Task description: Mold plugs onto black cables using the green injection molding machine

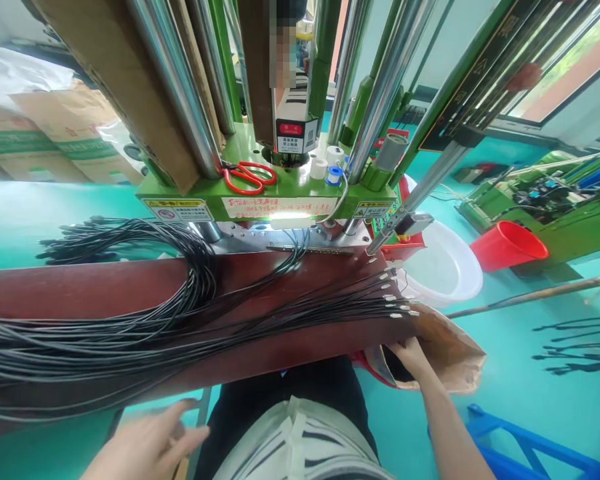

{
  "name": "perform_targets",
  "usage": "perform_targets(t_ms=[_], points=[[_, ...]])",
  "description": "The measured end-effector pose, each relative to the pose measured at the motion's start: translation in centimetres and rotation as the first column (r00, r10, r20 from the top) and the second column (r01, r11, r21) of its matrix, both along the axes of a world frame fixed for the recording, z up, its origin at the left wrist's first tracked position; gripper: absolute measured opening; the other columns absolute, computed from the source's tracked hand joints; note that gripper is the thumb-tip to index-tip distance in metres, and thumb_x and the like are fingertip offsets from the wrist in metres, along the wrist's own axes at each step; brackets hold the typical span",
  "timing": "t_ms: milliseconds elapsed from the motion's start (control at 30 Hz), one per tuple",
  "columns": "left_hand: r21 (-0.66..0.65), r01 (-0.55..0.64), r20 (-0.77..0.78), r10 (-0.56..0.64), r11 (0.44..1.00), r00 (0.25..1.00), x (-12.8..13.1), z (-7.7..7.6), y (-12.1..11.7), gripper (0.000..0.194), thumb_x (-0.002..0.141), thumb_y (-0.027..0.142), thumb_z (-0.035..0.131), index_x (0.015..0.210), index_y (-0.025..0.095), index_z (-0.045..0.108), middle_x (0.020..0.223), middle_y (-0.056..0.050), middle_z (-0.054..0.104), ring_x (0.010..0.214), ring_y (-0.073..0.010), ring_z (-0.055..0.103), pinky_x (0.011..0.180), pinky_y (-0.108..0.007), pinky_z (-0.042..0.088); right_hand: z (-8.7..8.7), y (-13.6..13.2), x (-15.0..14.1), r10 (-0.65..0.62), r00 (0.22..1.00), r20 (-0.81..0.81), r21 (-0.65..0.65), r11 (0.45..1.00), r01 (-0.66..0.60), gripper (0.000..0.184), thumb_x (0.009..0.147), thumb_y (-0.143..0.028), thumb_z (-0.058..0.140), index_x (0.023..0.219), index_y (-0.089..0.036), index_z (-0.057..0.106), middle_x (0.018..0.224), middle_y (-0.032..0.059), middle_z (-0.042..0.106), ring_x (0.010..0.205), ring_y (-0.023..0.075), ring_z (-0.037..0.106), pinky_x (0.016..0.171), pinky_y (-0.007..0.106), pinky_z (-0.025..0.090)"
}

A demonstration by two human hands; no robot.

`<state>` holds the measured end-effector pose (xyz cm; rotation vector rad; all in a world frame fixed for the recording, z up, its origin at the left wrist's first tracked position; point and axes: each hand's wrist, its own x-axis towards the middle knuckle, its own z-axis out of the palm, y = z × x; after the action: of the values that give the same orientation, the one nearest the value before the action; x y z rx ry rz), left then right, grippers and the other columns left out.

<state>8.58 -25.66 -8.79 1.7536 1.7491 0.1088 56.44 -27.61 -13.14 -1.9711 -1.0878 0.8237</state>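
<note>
My left hand [153, 437] is in front of the board at the lower left, thumb and fingers apart, holding nothing. My right hand [409, 355] is at the mouth of a brown paper bag [460, 357], just below the board's right end; its fingertips are hidden. Long black cables [260, 327] lie across the dark brown board [300, 350], with small pale connectors [394, 307] at their right ends. A looped bundle of cables [200, 267] bends back at the left. A few strands run up into the green press [180, 190].
Red-handled scissors [250, 177] and white spools [319, 168] sit on the press ledge. A white tub [445, 267], a red bucket [510, 247] and a blue frame [525, 440] stand at the right. Steel columns [180, 87] rise ahead.
</note>
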Motion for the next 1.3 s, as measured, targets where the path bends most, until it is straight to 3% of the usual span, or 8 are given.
perform_targets(t_ms=[133,267,567,867,967,1100,1200,1300], points=[[0.202,0.363,0.134,-0.393,0.910,0.910,6.1,3.3,2.3,0.045,0.077,0.052,0.049,0.111,0.025,0.059,0.097,-0.005,0.065,0.085,-0.0189,0.059,0.077,-0.026,0.046,0.3,0.4,-0.5,0.029,0.996,0.085,0.004,1.000,-0.029,0.070,0.062,-0.035,0.060,0.127,-0.012,0.045,0.128,0.0159,0.050,0.116,0.0330,0.046,0.095,0.045,0.039],[0.542,0.474,-0.190,-0.448,0.694,0.874,12.5,4.6,6.7,0.062,0.074,0.048,0.058,0.125,0.014,0.047,0.128,-0.015,0.047,0.114,-0.0310,0.043,0.092,-0.043,0.038,1.5,0.4,-0.7,0.093,0.980,0.176,0.020,0.995,-0.098,0.056,0.066,-0.032,0.056,0.118,-0.012,0.053,0.123,0.0145,0.055,0.113,0.0307,0.049,0.096,0.043,0.038],[0.264,0.857,-0.539,-0.669,0.443,0.512,15.0,5.1,12.2,0.030,0.091,0.021,0.031,0.086,0.013,0.060,0.078,-0.007,0.058,0.069,-0.0166,0.057,0.062,-0.026,0.040,5.8,-2.2,-0.9,0.313,0.925,0.214,-0.148,0.947,-0.286,0.035,0.070,-0.018,0.053,0.104,-0.018,0.061,0.101,0.0074,0.066,0.092,0.0254,0.060,0.083,0.034,0.043],[0.623,0.746,-0.608,-0.455,0.236,0.651,14.3,7.5,12.0,0.020,0.087,0.027,0.043,0.084,0.017,0.061,0.073,-0.005,0.059,0.066,-0.0183,0.055,0.055,-0.028,0.038,11.5,-2.3,-4.8,0.666,0.722,0.190,-0.300,0.739,-0.603,0.041,0.077,-0.024,0.055,0.118,-0.020,0.054,0.109,0.0075,0.063,0.096,0.0226,0.058,0.084,0.032,0.043],[0.661,0.699,-0.528,-0.493,0.272,0.691,13.8,7.9,11.7,0.019,0.087,0.027,0.042,0.083,0.018,0.059,0.071,-0.003,0.060,0.062,-0.0175,0.057,0.054,-0.028,0.039,12.6,-1.7,-6.4,0.730,0.673,0.122,-0.222,0.681,-0.698,0.044,0.078,-0.025,0.055,0.121,-0.020,0.053,0.112,0.0078,0.062,0.098,0.0214,0.058,0.084,0.030,0.043],[0.666,0.503,-0.134,-0.575,0.552,0.807,13.0,8.8,11.8,0.025,0.086,0.040,0.040,0.091,0.019,0.053,0.080,-0.003,0.065,0.065,-0.0159,0.062,0.058,-0.024,0.044,11.9,-0.2,-9.1,0.730,0.637,-0.249,0.172,0.680,-0.712,0.038,0.082,-0.027,0.052,0.119,-0.019,0.054,0.101,0.0077,0.067,0.093,0.0172,0.061,0.082,0.029,0.045],[0.491,0.443,0.127,-0.565,0.750,0.815,12.8,9.7,11.5,0.028,0.083,0.046,0.042,0.093,0.021,0.050,0.076,0.000,0.064,0.066,-0.0147,0.061,0.060,-0.021,0.045,10.9,2.1,-11.5,0.620,0.405,-0.672,0.434,0.773,-0.462,0.047,0.078,-0.033,0.060,0.122,-0.022,0.049,0.104,0.0084,0.066,0.097,0.0189,0.061,0.087,0.037,0.044],[0.342,0.462,0.234,-0.550,0.818,0.801,12.9,9.3,10.6,0.027,0.083,0.046,0.041,0.091,0.023,0.051,0.073,0.001,0.063,0.068,-0.0156,0.061,0.064,-0.022,0.045,11.2,5.4,-12.9,0.489,0.202,-0.849,0.487,0.871,-0.065,0.045,0.076,-0.037,0.061,0.118,-0.027,0.048,0.117,0.0062,0.060,0.106,0.0200,0.057,0.094,0.042,0.039]])
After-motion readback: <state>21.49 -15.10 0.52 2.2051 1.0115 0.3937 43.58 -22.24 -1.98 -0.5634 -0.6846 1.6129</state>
